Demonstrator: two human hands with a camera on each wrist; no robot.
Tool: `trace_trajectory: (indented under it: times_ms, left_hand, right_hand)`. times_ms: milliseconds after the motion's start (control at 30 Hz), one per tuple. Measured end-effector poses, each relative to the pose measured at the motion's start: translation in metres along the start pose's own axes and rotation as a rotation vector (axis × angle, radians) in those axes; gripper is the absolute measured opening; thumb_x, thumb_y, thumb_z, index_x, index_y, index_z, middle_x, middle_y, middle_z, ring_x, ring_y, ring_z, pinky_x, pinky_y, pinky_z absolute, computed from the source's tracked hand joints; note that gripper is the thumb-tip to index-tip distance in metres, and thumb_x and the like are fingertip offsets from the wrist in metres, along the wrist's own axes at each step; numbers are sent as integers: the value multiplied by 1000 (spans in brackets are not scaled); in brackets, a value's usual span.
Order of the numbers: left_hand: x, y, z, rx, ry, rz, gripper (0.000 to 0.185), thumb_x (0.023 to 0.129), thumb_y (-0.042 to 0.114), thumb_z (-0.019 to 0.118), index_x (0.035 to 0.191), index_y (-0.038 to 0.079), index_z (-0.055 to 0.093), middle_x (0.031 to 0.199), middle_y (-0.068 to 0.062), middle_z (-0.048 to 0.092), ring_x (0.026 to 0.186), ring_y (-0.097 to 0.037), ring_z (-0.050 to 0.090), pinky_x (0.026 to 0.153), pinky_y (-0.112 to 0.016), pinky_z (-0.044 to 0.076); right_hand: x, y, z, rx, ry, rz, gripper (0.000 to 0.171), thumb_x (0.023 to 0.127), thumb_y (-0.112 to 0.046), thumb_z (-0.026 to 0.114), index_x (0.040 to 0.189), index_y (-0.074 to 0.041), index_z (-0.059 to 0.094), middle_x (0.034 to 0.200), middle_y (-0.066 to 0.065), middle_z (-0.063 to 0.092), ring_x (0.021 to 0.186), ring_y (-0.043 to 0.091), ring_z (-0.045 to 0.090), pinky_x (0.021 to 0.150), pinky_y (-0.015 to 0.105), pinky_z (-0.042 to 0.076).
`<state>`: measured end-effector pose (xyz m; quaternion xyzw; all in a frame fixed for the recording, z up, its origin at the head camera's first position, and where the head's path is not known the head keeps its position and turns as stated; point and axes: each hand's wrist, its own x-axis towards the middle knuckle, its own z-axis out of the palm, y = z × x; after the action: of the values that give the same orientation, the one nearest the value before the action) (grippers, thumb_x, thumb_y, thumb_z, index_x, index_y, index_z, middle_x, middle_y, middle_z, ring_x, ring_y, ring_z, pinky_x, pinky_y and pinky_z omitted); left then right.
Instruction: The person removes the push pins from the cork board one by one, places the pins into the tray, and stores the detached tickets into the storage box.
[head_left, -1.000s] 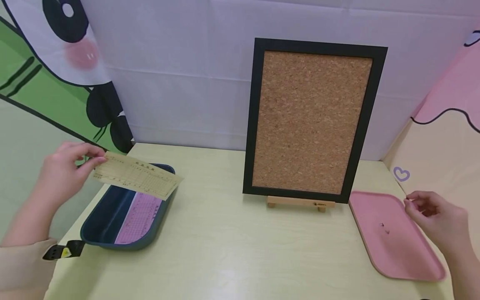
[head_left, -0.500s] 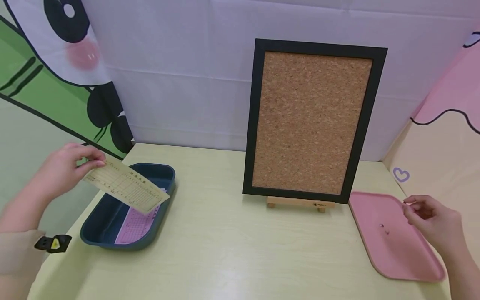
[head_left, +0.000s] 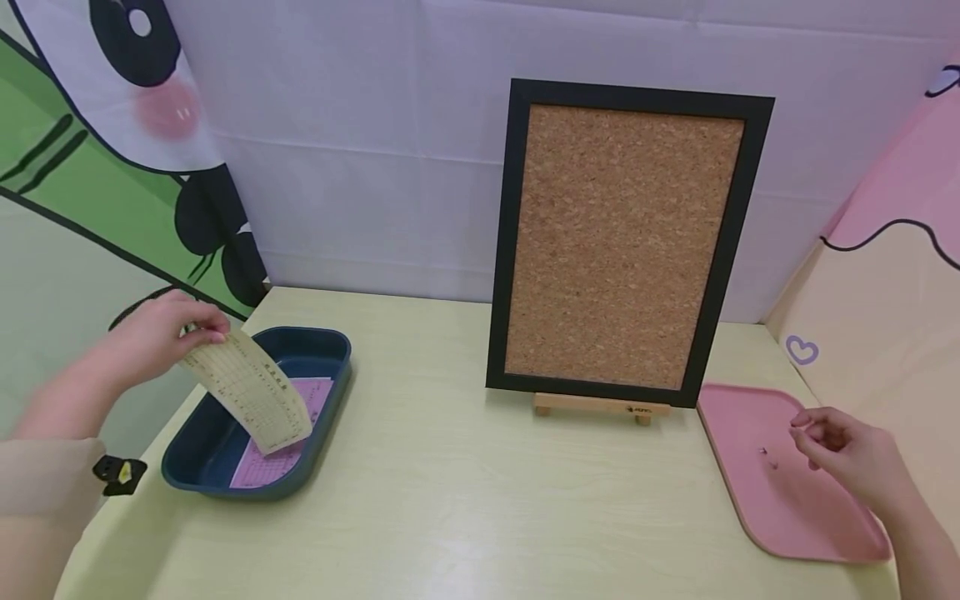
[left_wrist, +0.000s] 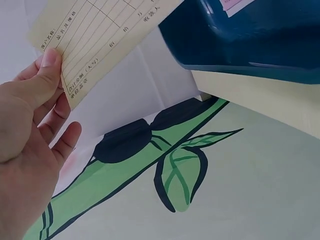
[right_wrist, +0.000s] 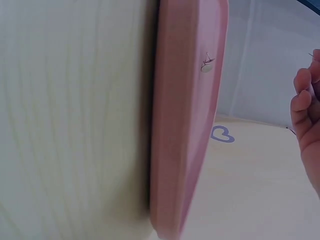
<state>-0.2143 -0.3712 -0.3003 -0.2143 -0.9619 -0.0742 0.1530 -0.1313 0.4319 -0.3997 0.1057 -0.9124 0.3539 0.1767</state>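
We see the yellow slip [head_left: 251, 398] pinched at its top corner by the left hand [head_left: 161, 337], hanging tilted over the blue tray [head_left: 330, 350] just below it, above a pink slip [head_left: 273, 454]. The right hand [head_left: 843, 454] hovers over the pink tray [head_left: 731, 417], fingers loosely curled; whether they grip anything we cannot tell. A pin [head_left: 765, 452] lies just beside them. The corkboard [head_left: 626, 242] stands between the hands.
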Motion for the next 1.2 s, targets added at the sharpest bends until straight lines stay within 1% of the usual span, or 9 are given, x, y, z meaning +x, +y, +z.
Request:
trace_trajectory:
  times_ms: [67,167,233,467,667,933,1033,1133,1200]
  left_hand:
    - [2,0,4,7,-22,9,23,74,2,76,78,21,63,78,7,56,80,-16,45,67,-35,38]
    - [6,-2,10,4,-62,47,23,73,2,76,77,22,63,75,10,55,78,-15,45,66,-34,38]
    - [7,-1,14,6,-96,42,24,74,3,76,76,23,63,75,11,54,78,-15,45,65,-33,38]
    - [16,3,33,-56,-262,16,20,77,4,74,76,21,63,76,5,51,79,-18,44,64,-31,38]
    - [22,7,50,-48,-286,66,23,79,4,73,73,22,60,73,6,49,74,-15,43,61,-28,37]
    - [27,11,67,-49,-312,121,21,79,7,74,72,23,61,71,9,49,70,-12,41,60,-27,34]
    - [30,13,74,-41,-343,118,19,78,9,75,73,23,63,71,11,52,71,-12,42,61,-27,36]
    - [34,16,81,-43,-374,109,16,78,10,75,74,22,65,71,12,54,72,-13,43,62,-28,39]
    - [36,17,83,-43,-378,115,16,77,10,76,74,22,66,71,11,55,71,-13,44,63,-29,40]
  right_hand:
    - [-1,4,0,-6,-16,15,17,80,9,65,91,-4,61,64,-11,59,48,3,53,48,14,42]
    - [-2,11,1,-4,-47,36,15,82,7,65,93,-2,60,66,-9,60,50,5,54,48,15,43]
    - [-2,15,2,-4,-68,42,15,83,6,65,94,-2,60,66,-7,61,50,6,54,49,16,43]
    - [-1,25,5,-37,-156,73,13,85,2,65,96,-1,59,64,1,60,50,5,52,47,18,42]
    - [-1,25,6,-54,-204,80,13,84,0,66,96,1,60,62,1,57,50,5,51,47,19,42]
    - [1,32,7,-83,-254,93,13,84,-4,67,96,-3,61,57,-3,52,47,5,46,46,21,38]
    - [2,38,8,-98,-292,107,12,84,-6,68,94,-6,62,58,-7,50,47,4,45,48,21,37]
    - [4,44,10,-109,-332,90,12,83,-6,69,92,-10,63,60,-10,50,49,3,45,49,20,37]
    - [4,48,11,-108,-346,63,13,81,-4,69,89,-12,64,61,-11,51,51,1,45,49,20,37]
